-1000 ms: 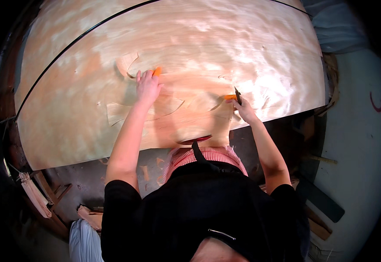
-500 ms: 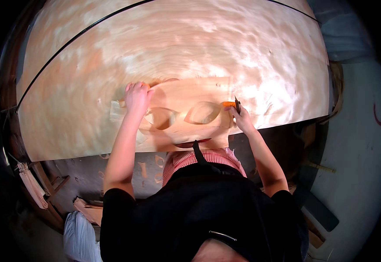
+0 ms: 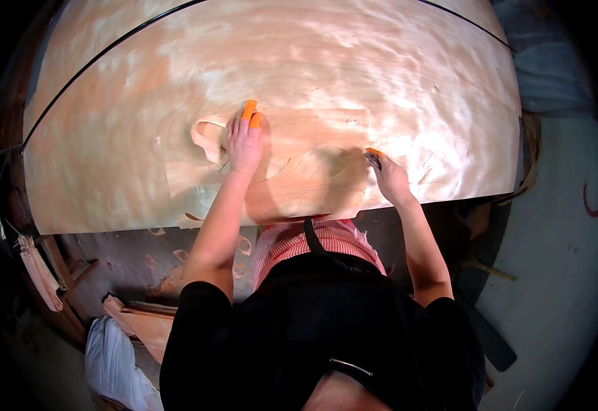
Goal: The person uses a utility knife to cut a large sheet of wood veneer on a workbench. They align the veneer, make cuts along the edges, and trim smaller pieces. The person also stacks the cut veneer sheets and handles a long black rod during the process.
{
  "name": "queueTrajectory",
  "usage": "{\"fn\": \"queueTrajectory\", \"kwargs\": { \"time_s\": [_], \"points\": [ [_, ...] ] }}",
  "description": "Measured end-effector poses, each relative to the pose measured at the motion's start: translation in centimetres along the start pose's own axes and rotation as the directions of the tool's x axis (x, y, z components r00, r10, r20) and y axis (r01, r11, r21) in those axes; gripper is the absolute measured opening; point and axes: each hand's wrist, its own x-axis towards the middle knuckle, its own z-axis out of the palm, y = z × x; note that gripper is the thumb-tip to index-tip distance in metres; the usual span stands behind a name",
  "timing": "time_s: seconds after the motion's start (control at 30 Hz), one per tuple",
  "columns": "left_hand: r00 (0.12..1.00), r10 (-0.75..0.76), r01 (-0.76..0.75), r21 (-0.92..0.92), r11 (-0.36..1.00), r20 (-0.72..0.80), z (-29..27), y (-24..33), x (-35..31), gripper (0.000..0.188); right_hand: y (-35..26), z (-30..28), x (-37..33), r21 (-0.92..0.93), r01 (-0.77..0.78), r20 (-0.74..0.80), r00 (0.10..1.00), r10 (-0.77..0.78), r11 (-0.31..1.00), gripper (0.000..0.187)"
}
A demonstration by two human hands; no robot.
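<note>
A broad sheet of wood veneer (image 3: 176, 75) covers the table, with a smaller piece of veneer (image 3: 313, 127) lying on it near the front edge. My left hand (image 3: 244, 142) rests on the smaller piece, fingers stretched forward, orange finger covers (image 3: 249, 109) on two of them. Beside it on the left lies a curled strip of veneer (image 3: 206, 140) bent round an opening. At the right edge of the smaller piece, my right hand (image 3: 392, 179) grips a small dark knife (image 3: 373, 160); an orange cover is on one of its fingertips. The knife's tip cannot be made out clearly.
A black cord (image 3: 100, 65) arches over the far side of the sheet. Veneer scraps (image 3: 244, 245) lie on the dark floor below the front edge. At the lower left are stacked veneer pieces (image 3: 141, 325) and a pale plastic bag (image 3: 110, 359).
My left hand has moved right and forward, fingers now extended. The two leaf-shaped openings no longer show, and a curled strip lies left of the hand. The knife's upright blade has tipped lower.
</note>
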Motion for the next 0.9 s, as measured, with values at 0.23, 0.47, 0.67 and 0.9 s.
{"fn": "queueTrajectory", "kwargs": {
  "time_s": [0.23,0.47,0.67,0.9],
  "points": [
    [0.975,-0.223,0.219,0.124,0.968,0.018,-1.5,0.4,-0.7,0.046,-3.0,-3.2,-1.3,0.071,-0.051,0.192,0.981,0.036,0.996,0.039],
    [0.952,-0.291,0.298,0.074,0.952,-0.093,-0.5,-0.4,-0.8,0.044,-12.7,-1.8,2.4,0.293,-0.062,0.6,0.789,-0.133,0.954,0.027],
    [0.946,-0.305,0.312,0.05,0.949,-0.106,-0.7,-0.3,-0.6,0.039,-16.6,4.9,7.2,0.273,0.373,0.246,0.864,-0.439,0.887,0.069],
    [0.958,-0.285,0.286,0.114,0.951,-0.027,-1.1,-0.4,-0.5,0.04,-17.8,6.9,7.3,-0.021,0.407,0.271,0.882,-0.386,0.913,0.042]
  ]
}}
